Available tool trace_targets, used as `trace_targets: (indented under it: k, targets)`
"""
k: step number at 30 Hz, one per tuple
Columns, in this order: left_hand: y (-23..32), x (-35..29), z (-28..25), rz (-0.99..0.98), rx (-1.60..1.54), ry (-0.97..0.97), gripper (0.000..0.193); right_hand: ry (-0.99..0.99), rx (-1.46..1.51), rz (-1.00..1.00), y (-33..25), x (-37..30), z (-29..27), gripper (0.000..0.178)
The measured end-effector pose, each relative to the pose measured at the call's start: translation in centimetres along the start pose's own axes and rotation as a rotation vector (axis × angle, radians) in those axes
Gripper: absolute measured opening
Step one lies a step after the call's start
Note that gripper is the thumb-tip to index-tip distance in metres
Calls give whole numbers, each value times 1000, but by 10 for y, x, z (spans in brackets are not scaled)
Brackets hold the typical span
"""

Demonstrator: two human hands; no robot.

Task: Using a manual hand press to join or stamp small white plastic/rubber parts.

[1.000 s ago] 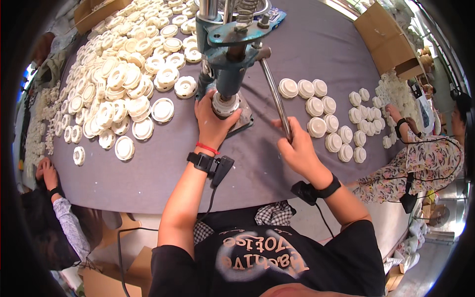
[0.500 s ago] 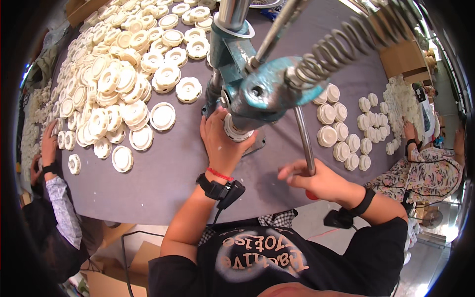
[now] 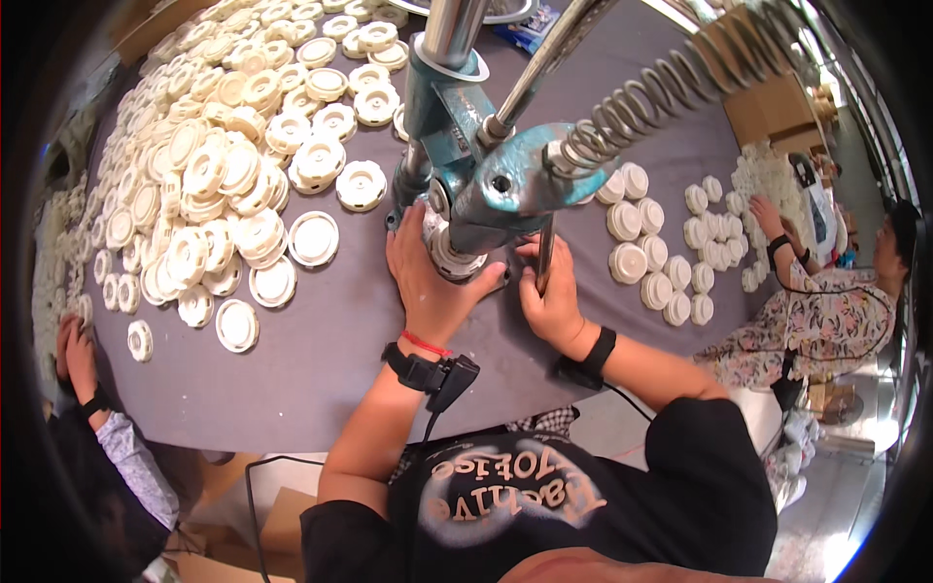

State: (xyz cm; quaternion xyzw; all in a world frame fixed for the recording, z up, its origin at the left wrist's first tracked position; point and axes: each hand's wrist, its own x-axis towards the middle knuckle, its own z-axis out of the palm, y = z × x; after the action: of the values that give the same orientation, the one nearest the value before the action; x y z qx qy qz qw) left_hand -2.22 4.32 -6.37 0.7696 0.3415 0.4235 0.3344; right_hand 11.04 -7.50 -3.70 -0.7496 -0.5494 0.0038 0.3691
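A teal hand press [image 3: 525, 173] with a thick coil spring [image 3: 646, 119] stands in front of me on the grey table [image 3: 321, 384]. Beneath its head sits a white round plastic part [image 3: 455, 262], mostly covered by the head. My left hand [image 3: 428, 287] curls around that part, thumb on one side and fingers on the other. To the right, my right hand [image 3: 554, 303] grips the metal lever [image 3: 546, 255] of the press, whose lower end is hidden by the hand.
A big heap of white round plastic parts [image 3: 209, 175] spreads over the table's left. Several stacked white parts [image 3: 641, 238] stand in groups at right. Co-workers sit on both sides, one in a floral top [image 3: 826, 316]. A cardboard box [image 3: 773, 107] is at far right.
My right hand has swung the lever inward, toward the press and my left hand, and its fingers have closed. My left hand stays around the white part. The view has shifted slightly.
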Motion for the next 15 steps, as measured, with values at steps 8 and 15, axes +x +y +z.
trace_targets:
  k: [8, 15]
  targets:
    - [-5, 0, -3, 36, 29, 14, 78, 346, 359, -98, -55, -47, -71, 29]
    - [23, 25, -30, 156, 131, -107, 65, 388, 804, -407, -110, 71, -124, 70]
